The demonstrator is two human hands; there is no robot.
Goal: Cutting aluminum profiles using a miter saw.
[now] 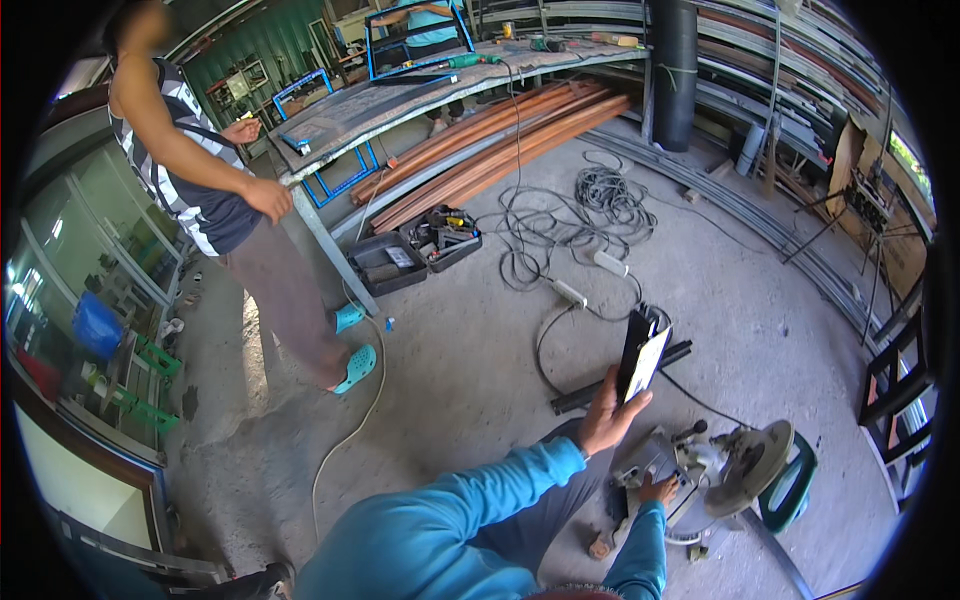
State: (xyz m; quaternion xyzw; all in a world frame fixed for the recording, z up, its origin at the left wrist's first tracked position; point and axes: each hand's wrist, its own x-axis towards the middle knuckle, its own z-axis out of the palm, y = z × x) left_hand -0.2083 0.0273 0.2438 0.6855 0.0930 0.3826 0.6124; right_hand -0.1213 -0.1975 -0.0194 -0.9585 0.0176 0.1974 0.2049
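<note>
My left hand (604,418) grips a short bundle of black metal profiles (640,350), held upright above the floor; one face shines bright white. My right hand (657,490) lies on the base of a cut-off saw (690,470), fingers stretched out beside its clamp. To the right of that hand are the saw's round guard (755,465) and dark green handle (795,490). Behind my left hand, another dark profile (572,400) lies on the concrete. A long metal bar (780,560) runs out from under the saw toward the lower right.
At left, a person (190,140) in teal clogs stands beside a workbench (400,105) with blue frames. Another person (430,30) is behind it. An open toolbox (390,262), coiled cables (615,200) and power strips (570,292) lie on the floor. Dark frames (900,380) lean at right.
</note>
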